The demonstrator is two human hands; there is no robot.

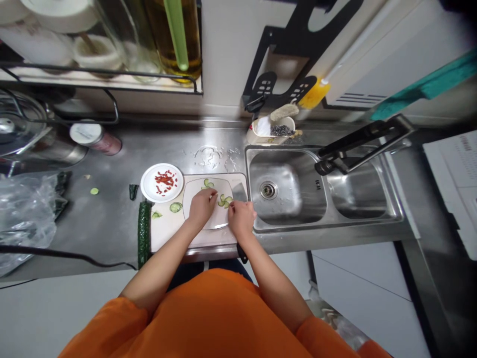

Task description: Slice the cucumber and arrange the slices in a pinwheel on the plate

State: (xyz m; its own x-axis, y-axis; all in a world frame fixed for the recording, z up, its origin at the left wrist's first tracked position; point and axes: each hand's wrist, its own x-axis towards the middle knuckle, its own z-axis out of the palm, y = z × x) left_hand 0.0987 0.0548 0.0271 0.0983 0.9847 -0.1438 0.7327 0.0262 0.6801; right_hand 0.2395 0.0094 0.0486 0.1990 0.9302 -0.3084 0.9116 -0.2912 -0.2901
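Note:
A white plate (207, 219) lies on a white cutting board (167, 233) at the counter's front edge. Several thin cucumber slices (224, 200) sit on the plate. My left hand (201, 205) rests over the plate's middle with curled fingers, its tips close to the slices; what they hold is hidden. My right hand (242, 219) pinches a cucumber slice at the plate's right side. Under that hand lies a cleaver (240, 191), blade pointing away, handle sticking out over the counter edge.
A small plate of red chilli pieces (162, 182) sits left of the board, with a whole cucumber (143, 232) beside it and loose slices (175, 207) on the board. A double sink (286, 191) with a black tap (357, 144) is right. A plastic bag (22, 214) lies far left.

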